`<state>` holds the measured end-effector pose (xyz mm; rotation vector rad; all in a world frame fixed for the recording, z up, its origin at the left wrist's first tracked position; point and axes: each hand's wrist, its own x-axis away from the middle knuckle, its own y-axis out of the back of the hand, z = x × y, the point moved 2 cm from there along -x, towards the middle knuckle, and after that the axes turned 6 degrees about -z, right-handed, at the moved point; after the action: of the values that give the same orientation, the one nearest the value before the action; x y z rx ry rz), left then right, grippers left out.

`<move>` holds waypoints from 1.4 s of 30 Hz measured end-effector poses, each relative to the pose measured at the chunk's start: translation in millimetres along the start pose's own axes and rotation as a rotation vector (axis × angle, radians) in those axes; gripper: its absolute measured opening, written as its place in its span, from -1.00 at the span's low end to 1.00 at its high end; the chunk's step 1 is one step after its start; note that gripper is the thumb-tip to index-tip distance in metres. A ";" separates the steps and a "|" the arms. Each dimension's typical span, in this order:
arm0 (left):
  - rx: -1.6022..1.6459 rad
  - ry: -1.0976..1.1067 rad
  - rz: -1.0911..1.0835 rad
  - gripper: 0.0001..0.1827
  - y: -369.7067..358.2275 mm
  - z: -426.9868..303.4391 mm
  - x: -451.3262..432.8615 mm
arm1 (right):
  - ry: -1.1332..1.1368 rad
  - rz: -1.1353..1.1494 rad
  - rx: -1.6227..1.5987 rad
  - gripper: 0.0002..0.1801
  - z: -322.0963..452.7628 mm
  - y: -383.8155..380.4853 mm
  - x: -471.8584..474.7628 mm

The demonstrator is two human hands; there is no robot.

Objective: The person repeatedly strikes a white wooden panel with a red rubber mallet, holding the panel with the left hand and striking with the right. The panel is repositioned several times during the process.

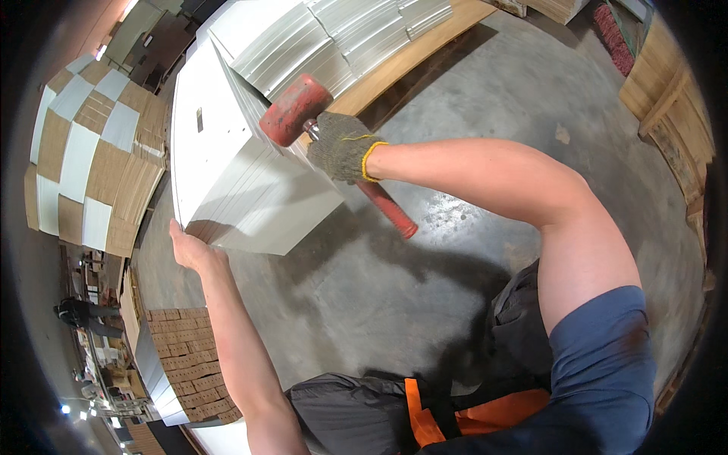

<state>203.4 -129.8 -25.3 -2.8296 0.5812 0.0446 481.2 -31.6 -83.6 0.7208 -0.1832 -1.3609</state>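
Observation:
My right hand (344, 148), in a grey knit glove with a yellow cuff, grips a rubber mallet (297, 110) near its head. The mallet's red head is raised beside a stack of white panels (267, 199), and its red handle slants down below my fist. My bare left hand (193, 247) touches the stack's near left corner. Its fingertips are partly hidden behind the panel edge. On the top panel (196, 136) there are a small dark slot and several tiny holes.
Another stack of white panels (347, 45) rests on a wooden board (421, 57) behind. Brown and white stacked boards (94, 153) stand at far left, with brown slotted pieces (187, 364) piled at lower left. A person (85, 315) stands in the distance. Wooden crating (671, 108) lines the right.

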 end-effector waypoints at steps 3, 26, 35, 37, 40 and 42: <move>-0.059 -0.014 -0.019 -0.50 0.7 1.1 -4.2 | -0.200 0.053 -0.063 -0.74 6.1 7.0 -0.8; -0.049 -0.040 -0.056 -0.61 -7.4 4.0 -2.9 | 0.016 0.019 0.114 -0.71 -28.4 -19.4 -5.5; -0.061 -0.037 -0.073 -0.58 0.8 2.3 -10.8 | -0.239 0.188 -0.117 -0.73 -9.3 -1.1 7.4; -0.060 -0.025 -0.064 -0.56 0.5 1.9 -8.9 | -0.268 0.230 -0.125 -0.72 -4.2 5.1 11.8; -0.066 -0.004 -0.031 -0.50 -1.2 3.3 -8.2 | -0.337 0.194 -0.176 -0.69 -14.7 -0.8 8.0; -0.092 -0.005 0.013 -0.43 -3.9 6.6 -9.2 | -0.394 0.149 -0.227 -0.67 -33.6 -13.1 4.0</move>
<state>196.6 -121.1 -30.0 -2.9140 0.6116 0.0824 488.7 -23.5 -118.2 0.2392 -0.3797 -1.3433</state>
